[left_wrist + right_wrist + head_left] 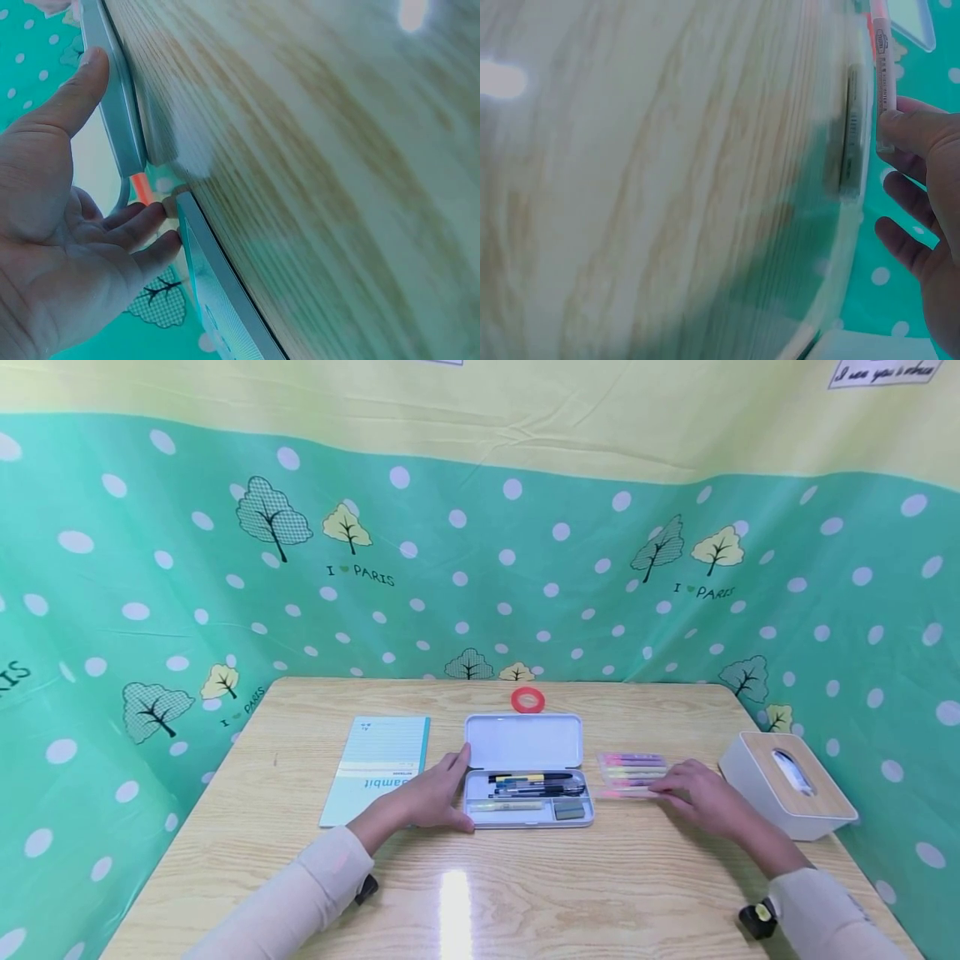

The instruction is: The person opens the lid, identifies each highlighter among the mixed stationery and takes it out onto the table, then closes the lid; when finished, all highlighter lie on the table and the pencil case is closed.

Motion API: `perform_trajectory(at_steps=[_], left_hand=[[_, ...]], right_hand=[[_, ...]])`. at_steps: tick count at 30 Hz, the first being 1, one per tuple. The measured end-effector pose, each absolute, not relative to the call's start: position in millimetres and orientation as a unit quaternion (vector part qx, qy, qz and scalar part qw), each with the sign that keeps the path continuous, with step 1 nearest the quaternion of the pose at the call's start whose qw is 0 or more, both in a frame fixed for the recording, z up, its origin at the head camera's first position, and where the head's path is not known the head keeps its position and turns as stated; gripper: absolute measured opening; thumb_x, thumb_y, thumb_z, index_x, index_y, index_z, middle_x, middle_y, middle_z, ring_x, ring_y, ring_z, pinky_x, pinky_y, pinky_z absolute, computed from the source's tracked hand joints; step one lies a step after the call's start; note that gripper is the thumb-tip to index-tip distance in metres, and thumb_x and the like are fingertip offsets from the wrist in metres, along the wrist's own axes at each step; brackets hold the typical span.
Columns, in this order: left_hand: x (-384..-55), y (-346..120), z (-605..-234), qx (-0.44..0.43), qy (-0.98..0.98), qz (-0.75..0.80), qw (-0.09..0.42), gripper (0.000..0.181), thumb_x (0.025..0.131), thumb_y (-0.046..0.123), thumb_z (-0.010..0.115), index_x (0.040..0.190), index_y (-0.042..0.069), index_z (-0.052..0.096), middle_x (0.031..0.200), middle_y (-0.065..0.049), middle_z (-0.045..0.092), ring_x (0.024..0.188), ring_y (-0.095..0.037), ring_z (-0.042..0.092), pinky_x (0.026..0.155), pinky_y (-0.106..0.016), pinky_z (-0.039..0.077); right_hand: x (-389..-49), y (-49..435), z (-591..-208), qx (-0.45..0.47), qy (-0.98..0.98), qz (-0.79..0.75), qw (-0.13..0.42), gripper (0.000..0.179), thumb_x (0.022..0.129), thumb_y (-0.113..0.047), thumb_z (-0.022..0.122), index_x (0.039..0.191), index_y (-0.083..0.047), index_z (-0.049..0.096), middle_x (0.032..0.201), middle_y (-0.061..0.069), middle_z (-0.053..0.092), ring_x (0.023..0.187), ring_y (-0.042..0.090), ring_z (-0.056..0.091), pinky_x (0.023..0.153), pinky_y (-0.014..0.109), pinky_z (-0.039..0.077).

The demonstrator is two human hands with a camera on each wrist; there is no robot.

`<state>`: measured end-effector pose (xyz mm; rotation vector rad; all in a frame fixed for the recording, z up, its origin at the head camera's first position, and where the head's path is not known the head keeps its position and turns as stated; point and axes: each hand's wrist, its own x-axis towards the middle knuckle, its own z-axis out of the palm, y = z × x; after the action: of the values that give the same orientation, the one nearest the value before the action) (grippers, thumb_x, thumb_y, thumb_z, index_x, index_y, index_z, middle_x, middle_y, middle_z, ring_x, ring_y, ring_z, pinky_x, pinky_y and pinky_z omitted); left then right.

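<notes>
A white pencil case [525,742] lies with its lid raised at the middle of the table. Its tray holds several pens [536,787], a pale yellow highlighter [506,806] and a grey eraser [568,811]. My left hand [431,793] rests at the case's left side, thumb [88,82] against its edge and fingers loosely extended. Between thumb and forefinger, my right hand [701,793] pinches a pink highlighter [886,75] by one end. Just beyond it, other coloured highlighters [632,766] lie side by side in a clear sleeve to the right of the case.
Left of the case lies a pale blue notebook [382,752], close to my left fingers. A roll of red tape [528,699] sits behind the lid. The tissue box [787,785] with a wooden top stands at the table's right edge. A patterned curtain [480,552] hangs behind.
</notes>
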<state>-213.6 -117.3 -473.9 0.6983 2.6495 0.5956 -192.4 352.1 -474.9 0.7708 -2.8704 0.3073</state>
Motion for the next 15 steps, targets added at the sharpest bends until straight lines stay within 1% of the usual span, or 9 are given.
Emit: perform_trajectory(at_steps=[4,10,15], left_hand=[[-212.6,-117.1,-472.5,0.246,0.931,0.21,0.168,0.133,0.077,0.058,0.083,0.164,0.007,-0.003,0.167,-0.021,0.022,0.152,-0.035,0.032,0.124,-0.046,0.035],[-212.5,-116.5,-472.3,0.246,0.931,0.212,0.167,0.133,0.077,0.058,0.083,0.164,0.006,-0.003,0.167,-0.021,0.022,0.152,-0.035,0.032,0.124,-0.045,0.034],[-213.7,-116.2,-473.9,0.246,0.931,0.211,0.166,0.133,0.077,0.06,0.082,0.164,0.007,-0.003,0.168,-0.02,0.022,0.153,-0.035,0.031,0.124,-0.045,0.034]], right_hand=[[-191.8,355.9,-474.1,0.246,-0.962,0.099,0.058,0.02,0.088,-0.014,0.077,0.106,-0.022,0.081,0.098,-0.004,0.074,0.098,0.024,0.065,0.086,0.05,0.057],[-192.2,360.7,-475.9,0.231,-0.967,0.099,0.047,0.02,0.089,-0.014,0.077,0.106,-0.024,0.081,0.098,-0.004,0.075,0.098,0.024,0.065,0.087,0.049,0.056],[-192.3,363.9,-477.7,0.215,-0.971,0.1,0.035,0.019,0.089,-0.014,0.077,0.105,-0.024,0.081,0.1,-0.002,0.075,0.1,0.026,0.066,0.091,0.053,0.055]])
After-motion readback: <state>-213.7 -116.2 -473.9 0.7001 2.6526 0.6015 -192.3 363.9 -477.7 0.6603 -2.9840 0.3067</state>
